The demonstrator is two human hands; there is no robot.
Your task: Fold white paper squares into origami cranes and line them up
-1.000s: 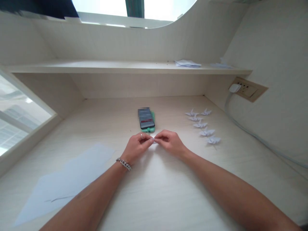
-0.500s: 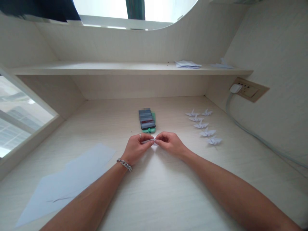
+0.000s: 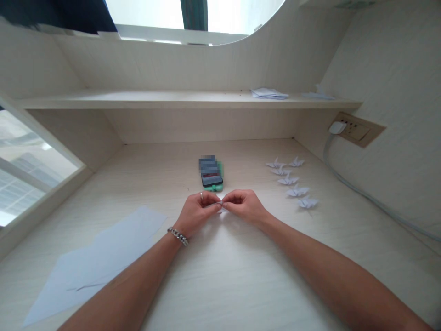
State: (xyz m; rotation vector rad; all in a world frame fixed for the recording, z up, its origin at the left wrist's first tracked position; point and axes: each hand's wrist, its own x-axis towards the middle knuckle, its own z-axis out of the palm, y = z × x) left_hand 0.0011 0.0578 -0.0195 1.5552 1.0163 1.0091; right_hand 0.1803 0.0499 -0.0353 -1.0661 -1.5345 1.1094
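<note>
My left hand [image 3: 198,212], with a ring and a chain bracelet, and my right hand [image 3: 243,207] meet at the middle of the desk. Both pinch a small folded piece of white paper [image 3: 220,206] between their fingertips, just above the desk top. Most of the paper is hidden by my fingers. A phone in a green case [image 3: 211,174] lies flat just beyond my hands.
Several finished white paper cranes [image 3: 289,179] stand in a row at the right. Flat white sheets [image 3: 99,257] lie at the left front. A shelf [image 3: 138,99] above the desk holds more folded paper [image 3: 268,93]. A wall socket [image 3: 354,128] with a cable is at the right.
My fingertips have shifted slightly on the paper, closing tighter together. The arms and the other things have stayed in place.
</note>
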